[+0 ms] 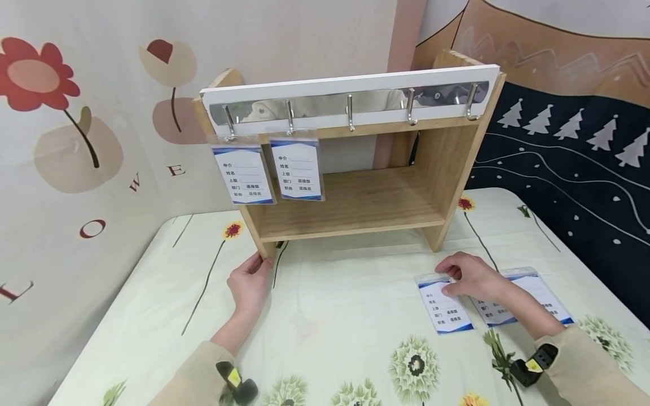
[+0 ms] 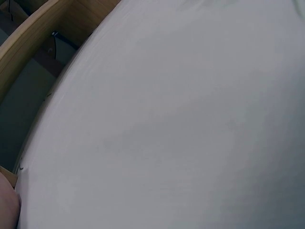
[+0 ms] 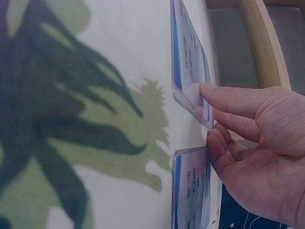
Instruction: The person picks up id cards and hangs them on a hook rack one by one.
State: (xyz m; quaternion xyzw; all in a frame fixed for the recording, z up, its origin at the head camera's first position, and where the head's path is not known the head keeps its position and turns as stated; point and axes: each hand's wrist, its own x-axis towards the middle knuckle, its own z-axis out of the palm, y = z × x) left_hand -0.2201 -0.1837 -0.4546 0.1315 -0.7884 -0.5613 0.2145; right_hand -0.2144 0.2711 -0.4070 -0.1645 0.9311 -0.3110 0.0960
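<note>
My right hand point(image 1: 474, 276) pinches the upper edge of a clear-sleeved badge point(image 1: 447, 311) at the table's right; in the right wrist view, thumb and fingers sit on either side of the badge point(image 3: 188, 62). More badges point(image 1: 545, 296) lie partly hidden under the right forearm. My left hand point(image 1: 250, 285) holds the foot of the wooden shelf's left side panel, and just a sliver of it shows in the left wrist view. On the shelf point(image 1: 350, 203), two badges hang from the two leftmost hooks, the left badge point(image 1: 245, 175) beside the right badge point(image 1: 297, 170).
A white hook rail point(image 1: 350, 84) with several metal hooks runs along the shelf's top front. The flower-print cloth point(image 1: 345, 293) covers the table. Printed curtains point(image 1: 304, 34) stand behind and to both sides.
</note>
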